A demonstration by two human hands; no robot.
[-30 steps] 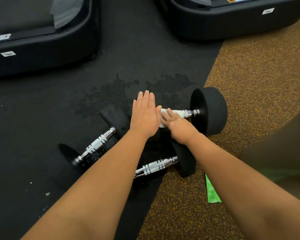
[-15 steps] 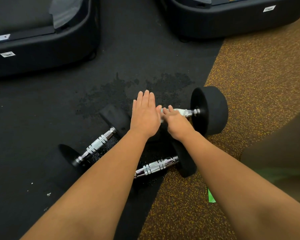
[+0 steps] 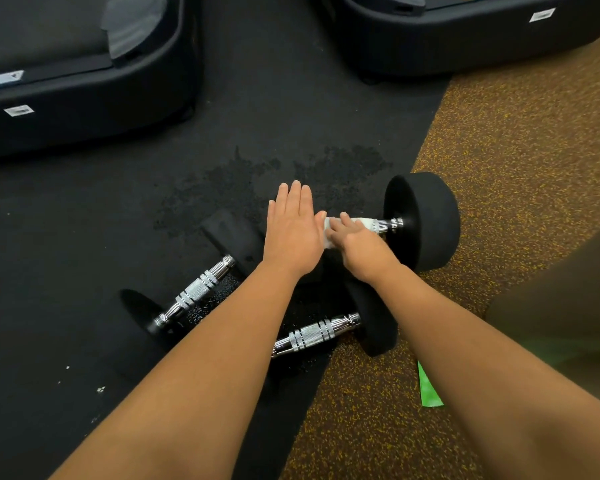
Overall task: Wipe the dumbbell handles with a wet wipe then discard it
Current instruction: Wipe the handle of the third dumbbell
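On the black mat, two bare dumbbell handles [image 3: 196, 291] appear unwiped, the left hand [image 3: 293, 233] is laid flat and empty, and the wet wipe [image 3: 355, 225] is pressed by the right hand [image 3: 359, 245] around the third handle, near the mat's right edge, so discarding remains.

White wipe [image 3: 364, 224] under the right fingers [image 3: 340, 227], knurled chrome handle [image 3: 390, 224] and black dumbbell head [image 3: 426, 220] past the fingertips, brown yellow-speckled floor [image 3: 520, 168] beyond.

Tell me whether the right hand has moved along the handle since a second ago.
Yes, slightly. The right hand slid the wet wipe back and forth between the left hand and the round weight head.
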